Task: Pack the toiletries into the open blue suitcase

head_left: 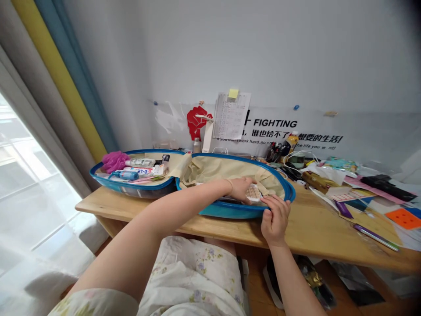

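A blue-rimmed suitcase [226,213] lies spread open on the wooden table, its two halves lined in beige. My left hand [240,188] reaches into the right half, its fingers curled around a small white object with tan stripes [253,193]; its exact kind is unclear. At the front right corner, my right hand [276,216] grips the rim with bent fingers over the edge. In the left half lie a pink bath puff [115,161], a blue bottle [126,175], white tubes [141,170] and a small black item [165,159].
Papers, a purple pen [375,237], an orange piece [404,218] and a black case [390,185] clutter the wooden table [315,232] on the right. Behind the suitcase stand a white lamp [208,136] and a drink bottle [291,142]. Curtains [62,87] hang at left.
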`<state>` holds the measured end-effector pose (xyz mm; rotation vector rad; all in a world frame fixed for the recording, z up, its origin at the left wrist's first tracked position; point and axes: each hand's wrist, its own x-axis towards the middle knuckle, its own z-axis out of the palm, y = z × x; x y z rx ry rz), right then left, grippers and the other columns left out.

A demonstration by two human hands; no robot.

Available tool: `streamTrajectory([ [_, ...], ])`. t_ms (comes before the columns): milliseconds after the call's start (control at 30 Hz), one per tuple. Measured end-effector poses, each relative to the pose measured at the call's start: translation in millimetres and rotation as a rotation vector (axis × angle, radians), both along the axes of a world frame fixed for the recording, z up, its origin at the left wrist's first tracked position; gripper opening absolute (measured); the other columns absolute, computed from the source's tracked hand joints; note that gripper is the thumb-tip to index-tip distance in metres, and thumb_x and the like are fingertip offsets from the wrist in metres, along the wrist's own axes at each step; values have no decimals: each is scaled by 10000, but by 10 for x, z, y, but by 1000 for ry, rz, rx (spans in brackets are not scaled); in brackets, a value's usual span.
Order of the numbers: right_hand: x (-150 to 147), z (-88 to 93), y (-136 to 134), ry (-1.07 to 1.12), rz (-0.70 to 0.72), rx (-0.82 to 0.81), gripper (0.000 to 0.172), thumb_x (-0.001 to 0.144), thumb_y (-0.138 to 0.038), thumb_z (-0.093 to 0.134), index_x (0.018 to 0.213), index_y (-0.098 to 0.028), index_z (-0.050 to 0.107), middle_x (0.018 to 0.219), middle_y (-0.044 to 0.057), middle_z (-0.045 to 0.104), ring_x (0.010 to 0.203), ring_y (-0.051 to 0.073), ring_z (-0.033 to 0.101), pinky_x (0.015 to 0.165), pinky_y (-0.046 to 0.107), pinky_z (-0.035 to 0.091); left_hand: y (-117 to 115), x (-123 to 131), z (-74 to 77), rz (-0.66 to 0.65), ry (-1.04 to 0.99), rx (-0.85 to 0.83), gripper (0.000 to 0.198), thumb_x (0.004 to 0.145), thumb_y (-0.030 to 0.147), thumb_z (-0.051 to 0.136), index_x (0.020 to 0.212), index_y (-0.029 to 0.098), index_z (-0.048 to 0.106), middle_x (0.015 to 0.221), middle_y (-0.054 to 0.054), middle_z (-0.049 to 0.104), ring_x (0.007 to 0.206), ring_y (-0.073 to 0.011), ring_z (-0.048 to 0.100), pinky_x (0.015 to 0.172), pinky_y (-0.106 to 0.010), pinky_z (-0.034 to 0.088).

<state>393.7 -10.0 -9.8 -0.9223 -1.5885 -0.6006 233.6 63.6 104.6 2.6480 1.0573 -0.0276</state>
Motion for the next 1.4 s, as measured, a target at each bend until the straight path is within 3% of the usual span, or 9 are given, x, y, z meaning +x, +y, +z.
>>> streamTrajectory([
  [133,-2,7,-2,-12,-13,8,279,926,-215,373,1036,-203,630,1008,79,687,1127,232,582,1069,468,302,-5,84,-120,-9,1,-82,892,789,468,656,1487,130,215,1500,-161,387,1344,-239,433,1112,-315,336],
  [400,-1,13,-5,-18,-19,-1,284,925,-212,380,1033,-206,642,1024,72,688,1138,227,578,1081,467,305,-76,70,-82,-23,64,-174,832,867,457,569,1518,138,160,1523,-138,376,1343,-235,439,1119,-328,323],
  [533,12,9,-13,-11,-12,-21,310,932,-215,380,1096,-211,643,1111,85,678,1220,242,535,1087,481,309,-7,7,-63,-24,41,-126,852,871,558,508,1521,124,168,1579,-135,258,1427,-247,301,1158,-331,253],
  [633,27,-15,-5,-9,-29,-47,348,933,-230,383,1184,-210,624,1237,113,634,1321,283,452,1087,523,310,89,-188,-4,-16,-17,-45,768,888,568,459,1494,137,267,1548,-125,333,1415,-236,326,1156,-332,256],
  [867,51,-45,20,16,-9,-61,363,940,-273,383,1196,-209,632,1255,124,624,1340,306,430,1097,555,307,373,-1279,232,237,-118,166,521,917,434,423,1374,192,481,1444,-48,496,1321,-186,444,1126,-278,295],
  [1033,42,-35,11,17,-14,-54,366,950,-275,366,1189,-206,635,1238,122,635,1328,294,447,1102,533,301,477,-2515,299,759,121,362,570,862,191,399,1427,260,436,1466,-25,473,1330,-185,434,1094,-289,335],
  [1133,34,-36,9,33,-15,-63,365,954,-289,364,1171,-200,643,1227,124,641,1320,295,456,1093,533,309,406,-3128,222,949,220,371,675,782,175,506,1449,149,403,1453,-180,456,1310,-326,450,1057,-436,371],
  [1233,34,-40,8,39,-30,-76,371,956,-310,359,1165,-203,646,1219,124,644,1309,298,468,1088,540,313,319,-3457,95,1004,279,357,673,743,169,549,1410,179,455,1467,-195,436,1309,-372,439,1033,-507,372],
  [1400,38,-33,4,16,-16,-53,366,952,-289,369,1196,-208,630,1230,122,637,1311,294,463,1085,544,324,326,-3537,-22,999,335,337,505,758,120,526,1254,202,572,1389,-174,533,1310,-331,446,1028,-502,356],
])
